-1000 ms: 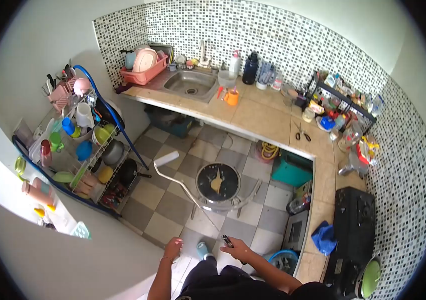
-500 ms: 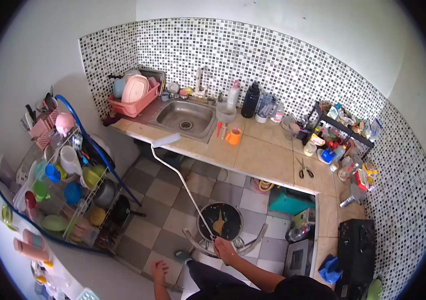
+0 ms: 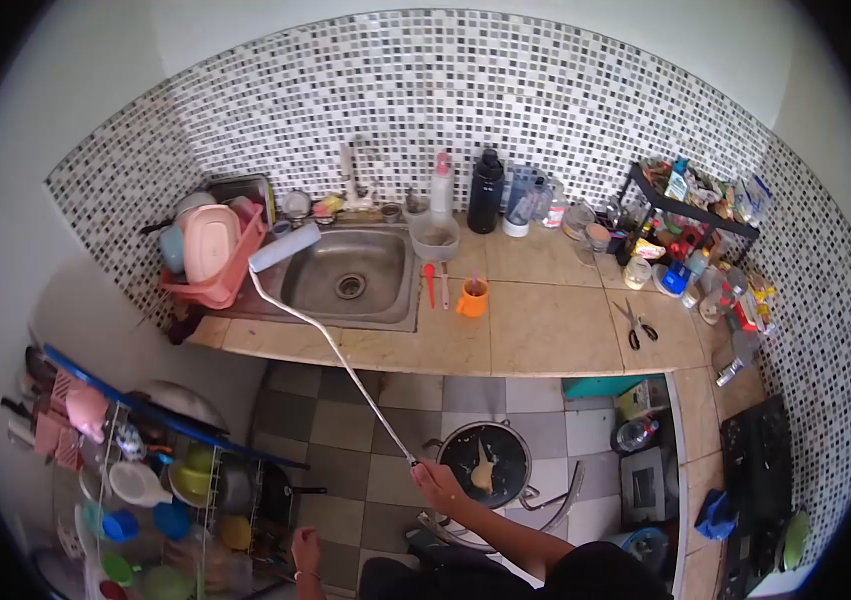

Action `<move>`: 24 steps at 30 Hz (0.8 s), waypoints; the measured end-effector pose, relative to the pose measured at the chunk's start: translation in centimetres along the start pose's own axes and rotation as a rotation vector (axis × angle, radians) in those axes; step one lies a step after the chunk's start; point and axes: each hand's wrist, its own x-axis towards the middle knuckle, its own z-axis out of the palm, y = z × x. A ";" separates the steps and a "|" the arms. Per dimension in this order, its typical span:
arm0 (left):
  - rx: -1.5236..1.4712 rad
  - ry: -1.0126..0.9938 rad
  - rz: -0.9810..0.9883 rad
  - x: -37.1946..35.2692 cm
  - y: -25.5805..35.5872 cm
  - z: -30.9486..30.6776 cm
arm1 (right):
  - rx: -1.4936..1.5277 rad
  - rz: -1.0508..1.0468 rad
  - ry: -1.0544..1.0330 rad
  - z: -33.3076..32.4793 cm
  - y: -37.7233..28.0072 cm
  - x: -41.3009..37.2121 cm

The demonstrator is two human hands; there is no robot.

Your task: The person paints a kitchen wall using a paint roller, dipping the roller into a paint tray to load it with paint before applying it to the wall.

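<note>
My right hand (image 3: 440, 488) is wrapped round the grip end of a paint roller (image 3: 286, 247). Its long, bent white rod reaches forward over the counter, and the pale grey roller sleeve overlaps the left rim of the steel sink (image 3: 351, 285). Beside that sleeve stands a pink dish rack (image 3: 216, 290) with plates and bowls. My left hand (image 3: 307, 552) hangs low with nothing in it, its fingers loosely apart, near a wire shelf of dishes. Under my right forearm, on the floor, is a round dark pan-like vessel (image 3: 461, 455) with a light brown patch inside.
The tiled counter (image 3: 546, 320) carries an orange mug (image 3: 473, 298), scissors (image 3: 636, 325), a black bottle (image 3: 487, 192) and several jars. A wire dish shelf (image 3: 211, 490) with a blue edge stands at left. A black stove (image 3: 758, 490) sits at right.
My view has shifted closer to the counter. The roller sleeve has gone from the counter's front edge up to the sink's left side. My right hand keeps its grip on the roller.
</note>
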 end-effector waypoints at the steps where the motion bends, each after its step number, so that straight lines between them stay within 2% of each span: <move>1: 0.059 -0.008 0.024 1.7 1.6 0.6 | -0.015 0.008 0.016 -0.4 -0.6 0.5; 3: 0.143 -0.159 0.040 4.1 4.7 3.0 | -0.051 0.030 0.074 -1.1 -1.6 1.1; 5: 0.053 -0.395 0.057 7.4 4.5 6.1 | -0.087 0.071 0.155 -1.9 -2.3 0.8; 7: -0.147 -0.670 -0.006 9.3 6.7 9.7 | -0.113 0.100 0.229 -2.4 -2.1 0.5; 9: 0.001 -0.888 -0.066 8.5 15.3 12.1 | -0.146 0.154 0.310 -2.3 -2.8 0.3; 11: -0.207 -1.081 -0.059 9.1 19.8 15.0 | -0.187 0.199 0.356 -1.0 -2.1 0.1; 13: -0.466 -1.177 -0.041 9.0 24.9 16.8 | -0.255 0.241 0.402 1.5 -0.8 -0.1; 14: -0.600 -1.216 -0.037 8.9 27.7 17.3 | -0.298 0.257 0.423 3.4 0.3 0.1; 16: -0.802 -1.053 -0.163 7.4 34.7 17.7 | -0.312 0.308 0.392 5.2 0.3 1.4; 17: -0.890 -0.951 -0.230 7.4 36.2 17.4 | -0.319 0.320 0.414 6.7 -0.2 2.1; 20: -0.834 -1.079 -0.273 13.4 36.2 17.2 | -0.309 0.340 0.408 10.2 -0.2 4.6; 22: -0.756 -0.977 -0.239 14.8 35.3 16.5 | -0.247 0.337 0.326 11.7 1.6 5.6; 24: -0.682 -0.910 -0.152 16.0 34.9 16.0 | -0.307 0.415 0.267 12.7 3.8 5.9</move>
